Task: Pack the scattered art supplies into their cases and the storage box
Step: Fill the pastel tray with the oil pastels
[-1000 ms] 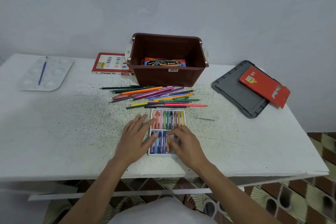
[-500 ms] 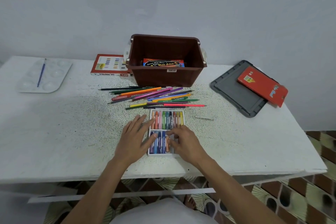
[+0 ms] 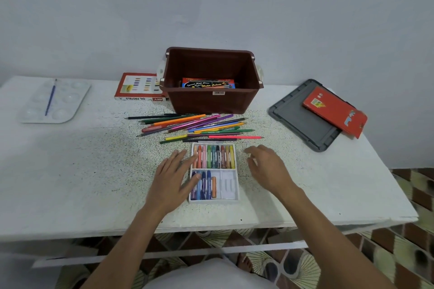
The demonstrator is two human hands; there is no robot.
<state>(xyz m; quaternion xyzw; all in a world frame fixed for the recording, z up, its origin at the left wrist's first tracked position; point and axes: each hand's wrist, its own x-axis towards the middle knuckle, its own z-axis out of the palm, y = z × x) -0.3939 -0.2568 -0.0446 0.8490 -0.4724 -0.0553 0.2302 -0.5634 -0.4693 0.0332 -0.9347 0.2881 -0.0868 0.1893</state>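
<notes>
A white pastel tray (image 3: 229,186) lies near the table's front edge. Its far row is full of oil pastels (image 3: 215,157); the near row has several on its left and bare slots on its right. My left hand (image 3: 172,179) rests flat on the tray's left edge, fingers straight. Just right of the tray, my right hand (image 3: 266,168) curls its fingertips around a small white pastel stick (image 3: 248,155) on the table. Loose coloured pencils (image 3: 197,128) lie between the tray and the brown storage box (image 3: 212,98), which holds a water colour pack (image 3: 207,83).
The oil pastels case (image 3: 138,88) lies left of the box. At the far left a white palette (image 3: 56,101) carries a blue brush (image 3: 50,101). On the right a grey lid (image 3: 303,117) bears a red pencil case (image 3: 334,110).
My right hand left the tray's near row and moved right to the small white stick beside the tray. My left hand has stayed on the tray's left edge.
</notes>
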